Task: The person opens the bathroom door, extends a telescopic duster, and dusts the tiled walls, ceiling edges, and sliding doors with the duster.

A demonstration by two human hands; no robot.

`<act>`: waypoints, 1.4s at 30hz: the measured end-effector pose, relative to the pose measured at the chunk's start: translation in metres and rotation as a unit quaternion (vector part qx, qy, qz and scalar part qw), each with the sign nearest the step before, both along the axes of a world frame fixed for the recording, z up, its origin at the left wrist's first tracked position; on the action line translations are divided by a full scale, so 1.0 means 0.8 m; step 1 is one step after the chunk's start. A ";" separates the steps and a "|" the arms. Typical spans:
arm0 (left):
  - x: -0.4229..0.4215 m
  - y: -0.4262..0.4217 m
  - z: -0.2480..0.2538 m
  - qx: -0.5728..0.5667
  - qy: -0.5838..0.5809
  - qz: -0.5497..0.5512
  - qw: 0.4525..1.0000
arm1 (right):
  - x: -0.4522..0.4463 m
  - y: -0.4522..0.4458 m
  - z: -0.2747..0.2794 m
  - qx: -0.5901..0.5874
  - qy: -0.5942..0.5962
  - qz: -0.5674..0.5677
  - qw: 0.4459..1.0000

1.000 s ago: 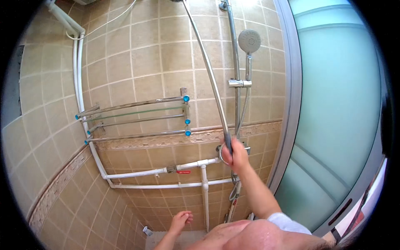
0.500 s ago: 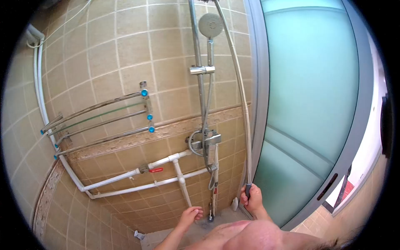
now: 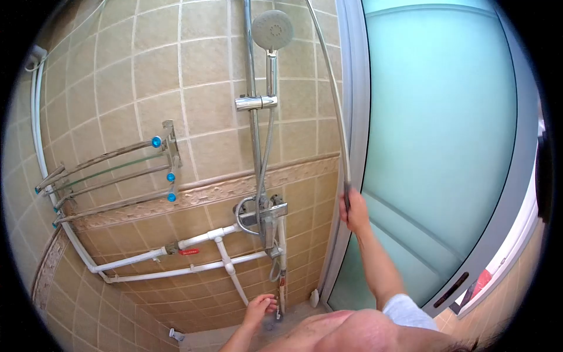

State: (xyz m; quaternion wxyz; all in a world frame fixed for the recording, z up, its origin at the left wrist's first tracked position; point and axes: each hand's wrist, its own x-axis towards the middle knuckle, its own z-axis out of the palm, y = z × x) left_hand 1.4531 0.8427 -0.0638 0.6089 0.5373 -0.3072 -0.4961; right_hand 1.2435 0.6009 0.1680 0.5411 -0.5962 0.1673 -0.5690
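Observation:
My right hand (image 3: 355,211) is closed around the dark grip at the lower end of a long metal pole (image 3: 338,108). From there the pole rises past the door frame, and its top end is out of view. Low in the middle, my left hand (image 3: 260,308) has its fingers curled in loosely, with nothing visible in them. It is nearest to a white branch pipe (image 3: 236,284) that runs down the wall behind it. A hand shower (image 3: 272,30) hangs in its bracket on a chrome riser rail (image 3: 251,53), left of the pole, above the mixer valve (image 3: 267,218).
A sliding door with frosted glass (image 3: 440,105) stands close on the right. At left, a metal rack (image 3: 105,176) with blue end caps juts from the tiled wall. White pipes (image 3: 132,262) with a red-handled valve (image 3: 189,251) run along the lower wall.
My right hand has risen, lifting the pole so its upper end leaves the view. The left hand stays low and curled. The view has shifted, moving the wall fittings leftward.

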 end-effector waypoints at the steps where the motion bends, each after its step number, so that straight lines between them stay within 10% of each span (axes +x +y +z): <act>1: -0.004 -0.003 0.000 0.000 0.002 0.000 1.000 | 0.012 -0.019 0.027 -0.032 0.016 -0.013 0.999; 12: -0.029 -0.047 0.010 0.000 0.016 0.023 1.000 | 0.025 -0.201 0.122 -0.108 0.089 -0.113 0.984; 23: -0.122 -0.235 0.289 -0.398 -0.243 -0.111 0.877 | -0.060 -0.108 0.104 0.042 -0.083 -0.010 0.996; 29: -0.234 -0.406 0.488 -0.526 -0.393 0.178 0.733 | -0.084 -0.065 0.114 0.043 -0.141 0.067 0.987; 31: -0.262 -0.350 0.539 -0.465 -0.334 0.029 0.819 | -0.091 -0.038 0.125 0.025 -0.145 0.075 0.986; 32: -0.274 -0.328 0.554 -0.382 -0.269 -0.120 0.876 | -0.097 -0.029 0.131 0.011 -0.150 0.088 0.985; 42: -0.355 -0.278 0.614 -0.543 -0.372 -0.128 0.742 | -0.147 0.014 0.176 -0.163 -0.201 0.118 0.959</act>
